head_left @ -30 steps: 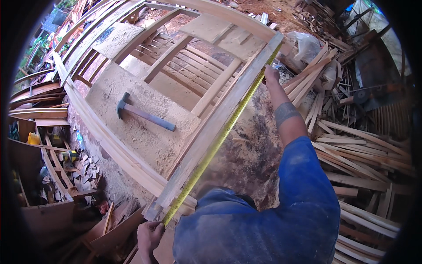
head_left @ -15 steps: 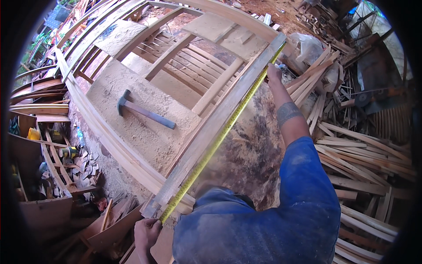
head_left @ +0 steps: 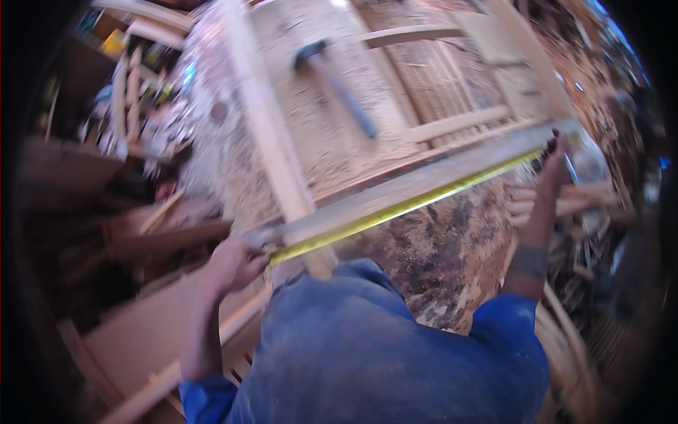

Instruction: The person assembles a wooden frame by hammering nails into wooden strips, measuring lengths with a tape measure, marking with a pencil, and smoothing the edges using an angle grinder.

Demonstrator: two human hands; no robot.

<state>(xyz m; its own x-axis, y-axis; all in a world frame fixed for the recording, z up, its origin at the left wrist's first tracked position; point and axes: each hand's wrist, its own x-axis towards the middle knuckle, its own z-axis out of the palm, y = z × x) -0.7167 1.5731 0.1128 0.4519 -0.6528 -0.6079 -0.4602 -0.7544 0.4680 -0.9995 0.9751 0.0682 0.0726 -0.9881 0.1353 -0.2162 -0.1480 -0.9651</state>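
Note:
A yellow tape measure (head_left: 402,207) is stretched along the near edge of a long grey-brown board (head_left: 438,172). My left hand (head_left: 236,266) pinches the tape's left end beside the board's end. At the far right my right hand (head_left: 556,159) closes around the other end of the tape; its fingers are partly blurred. The board lies across a pale wooden frame (head_left: 265,127). Beyond it, on a sawdust-covered panel (head_left: 296,106), rests a hammer (head_left: 346,95) with a dark head and a worn handle.
Slats and crosspieces (head_left: 459,124) of the frame extend to the far right. Wood scraps (head_left: 152,113) and dark boards (head_left: 169,247) crowd the left. Piled wood strips (head_left: 565,339) lie at the right. Stained ground (head_left: 431,261) shows below the board.
My view has swung, so the board and tape now lie flatter across the picture and the hammer sits higher. Both hands stay on the tape. More of my left forearm shows.

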